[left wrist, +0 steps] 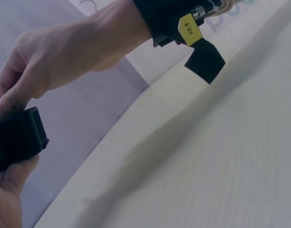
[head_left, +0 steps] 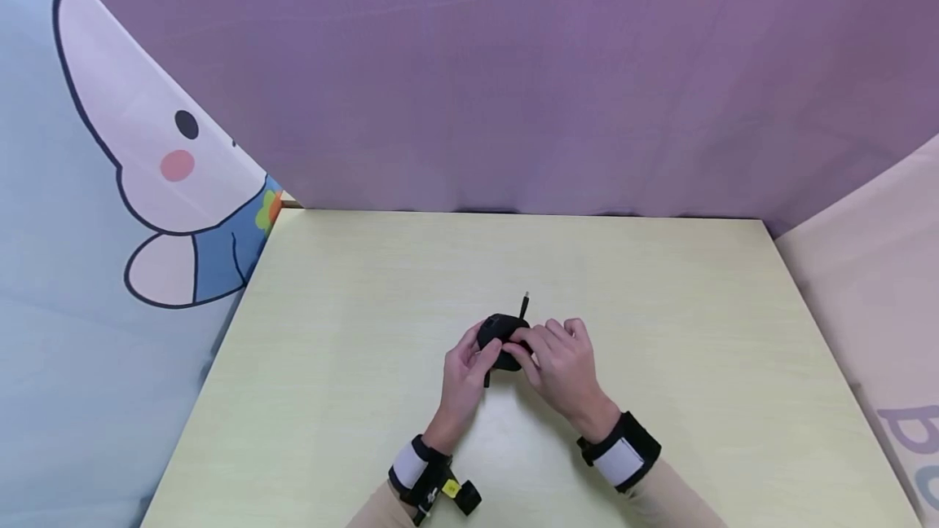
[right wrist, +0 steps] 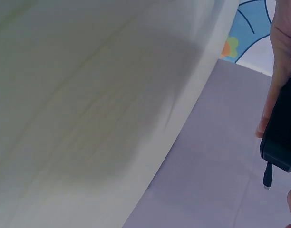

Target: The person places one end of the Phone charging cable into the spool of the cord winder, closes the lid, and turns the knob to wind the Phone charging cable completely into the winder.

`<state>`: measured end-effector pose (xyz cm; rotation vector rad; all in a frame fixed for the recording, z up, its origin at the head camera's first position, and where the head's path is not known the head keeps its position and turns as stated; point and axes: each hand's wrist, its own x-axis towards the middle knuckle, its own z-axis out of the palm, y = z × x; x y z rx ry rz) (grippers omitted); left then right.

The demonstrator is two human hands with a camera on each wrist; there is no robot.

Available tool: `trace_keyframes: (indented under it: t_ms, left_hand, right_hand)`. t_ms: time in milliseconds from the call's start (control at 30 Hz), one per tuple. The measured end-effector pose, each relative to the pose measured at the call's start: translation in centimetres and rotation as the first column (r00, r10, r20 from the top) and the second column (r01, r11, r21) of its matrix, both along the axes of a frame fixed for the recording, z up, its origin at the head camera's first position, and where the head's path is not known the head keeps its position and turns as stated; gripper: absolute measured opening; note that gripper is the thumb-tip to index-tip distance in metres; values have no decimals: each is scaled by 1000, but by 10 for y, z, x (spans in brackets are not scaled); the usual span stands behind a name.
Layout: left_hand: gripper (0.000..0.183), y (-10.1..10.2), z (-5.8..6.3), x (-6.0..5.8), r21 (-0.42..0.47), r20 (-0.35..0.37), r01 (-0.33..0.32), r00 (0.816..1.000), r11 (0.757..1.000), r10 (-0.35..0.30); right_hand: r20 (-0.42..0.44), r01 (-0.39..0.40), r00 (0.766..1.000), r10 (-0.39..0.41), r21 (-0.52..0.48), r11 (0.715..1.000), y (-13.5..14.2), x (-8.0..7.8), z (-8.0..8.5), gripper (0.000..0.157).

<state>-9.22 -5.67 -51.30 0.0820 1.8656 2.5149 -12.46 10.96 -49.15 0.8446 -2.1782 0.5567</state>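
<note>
A black boxy device with rounded edges is held up over the middle of the table. From its far side sticks a short black cable with a metal plug; the plug also shows in the right wrist view. My left hand grips the device from the left, thumb across its near face. My right hand has thumb and forefinger on its right side, the other fingers curled. In the left wrist view the device appears between both hands. What exactly the right fingertips pinch is partly hidden.
The pale wooden table extends around both hands. A purple cloth hangs behind it, a cartoon-print cloth on the left and a pale one on the right. Black camera straps circle the wrists.
</note>
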Motion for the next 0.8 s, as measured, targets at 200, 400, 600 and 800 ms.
trace_keyframes:
  t_ms: [200,400,600,800]
  left_hand:
    - [44,0,0,0,10,1,-7,1000,1000,7]
    - [44,0,2,1,20,-1,-8,1000,1000,8]
    - [43,1,1,2,12,-11,-8,1000,1000,8]
    - [43,1,0,1,0,7,-10,1000,1000,10]
  right_hand:
    - [4,21,1000,-21,-3,1000,-2,2,0,41]
    - [3,37,999,-37,-8,999,-3,3,0,41]
    - [35,42,999,-42,-16,999,-3,5,-1,42]
    - [95,19,995,-13,-62,998,-1,4,-5,43]
